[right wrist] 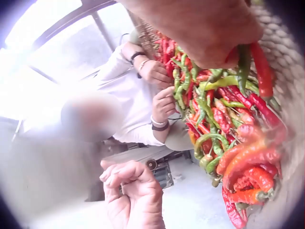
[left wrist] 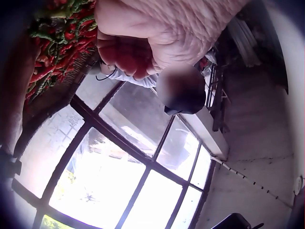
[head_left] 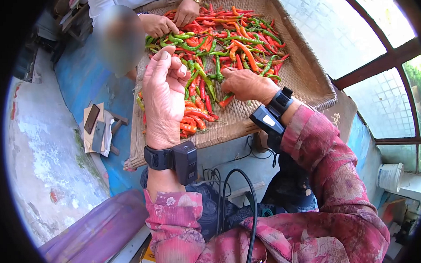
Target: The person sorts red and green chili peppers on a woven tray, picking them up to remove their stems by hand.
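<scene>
Red, orange and green chili peppers (head_left: 202, 81) lie spread over a big woven tray (head_left: 306, 77). My right hand (head_left: 248, 85) is low over the middle of the heap, fingers curled among the peppers. In the right wrist view a red chili pepper (right wrist: 261, 71) and a green one (right wrist: 243, 69) stick out from under that hand (right wrist: 205, 33). My left hand (head_left: 165, 93) is raised over the tray's left part, palm turned up. Its fingers are bent in toward the thumb, and nothing shows between them in the right wrist view.
Across the tray, another person's hands (head_left: 172, 22) work at the peppers. Two phones (head_left: 95, 126) lie on a small stool to the left. A black cable (head_left: 250, 195) loops up in front of my body. Windows (head_left: 385, 88) line the right side, with a white bucket (head_left: 389, 177) below.
</scene>
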The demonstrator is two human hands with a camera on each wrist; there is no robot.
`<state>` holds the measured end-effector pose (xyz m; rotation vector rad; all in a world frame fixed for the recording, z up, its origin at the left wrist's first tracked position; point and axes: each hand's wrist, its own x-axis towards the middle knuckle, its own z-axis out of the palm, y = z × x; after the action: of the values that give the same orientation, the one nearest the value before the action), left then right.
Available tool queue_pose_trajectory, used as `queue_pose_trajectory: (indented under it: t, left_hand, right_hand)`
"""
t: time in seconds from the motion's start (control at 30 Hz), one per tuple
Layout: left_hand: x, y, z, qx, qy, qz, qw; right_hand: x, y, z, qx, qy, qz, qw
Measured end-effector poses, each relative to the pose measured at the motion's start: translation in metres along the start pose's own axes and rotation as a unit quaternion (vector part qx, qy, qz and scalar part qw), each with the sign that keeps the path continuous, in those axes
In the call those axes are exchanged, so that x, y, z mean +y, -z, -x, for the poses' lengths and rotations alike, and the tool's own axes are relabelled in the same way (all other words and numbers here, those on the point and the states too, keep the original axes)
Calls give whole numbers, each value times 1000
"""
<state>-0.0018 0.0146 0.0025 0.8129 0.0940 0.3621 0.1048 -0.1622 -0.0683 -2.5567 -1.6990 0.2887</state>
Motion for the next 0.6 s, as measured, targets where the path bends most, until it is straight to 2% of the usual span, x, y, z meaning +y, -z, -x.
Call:
queue_pose_trajectory:
  t: [0.07, 0.17, 0.27, 0.3, 0.33, 0.4, 0.43, 0.5, 0.57, 0.6]
  left_hand:
    - [-1, -2, 1, -4, 8, 4, 1000]
    - [-4, -1, 0, -23, 18, -19, 999]
    - [-10, -2, 1, -30, 32, -82, 996]
    - [-11, -8, 4, -30, 32, -133, 990]
    - [-13, -12, 7, -33, 41, -178, 983]
    - [-26, -21, 10, -66, 38, -266, 961]
    - [-33, -24, 11, -105, 19, -324, 940]
    - [-45, -27, 16, -151, 30, -308, 939]
    - [-53, -34, 21, -183, 33, -298, 936]
    - [-54, -39, 25, -200, 54, -283, 936]
  right_hand:
    - [7, 9, 4, -8, -10, -24, 1000]
    - [15, 30, 14, 52, -52, -86, 994]
    - [9, 72, 42, 90, -172, -210, 958]
    - [16, 78, 46, 105, -150, -268, 946]
    - [22, 83, 53, 104, -173, -341, 918]
    - [25, 90, 63, 142, -137, -458, 867]
    - [26, 91, 65, 142, -107, -484, 857]
    - [18, 92, 64, 130, -90, -520, 840]
    - [2, 98, 63, 88, -66, -595, 796]
    - [2, 93, 59, 77, -68, -540, 836]
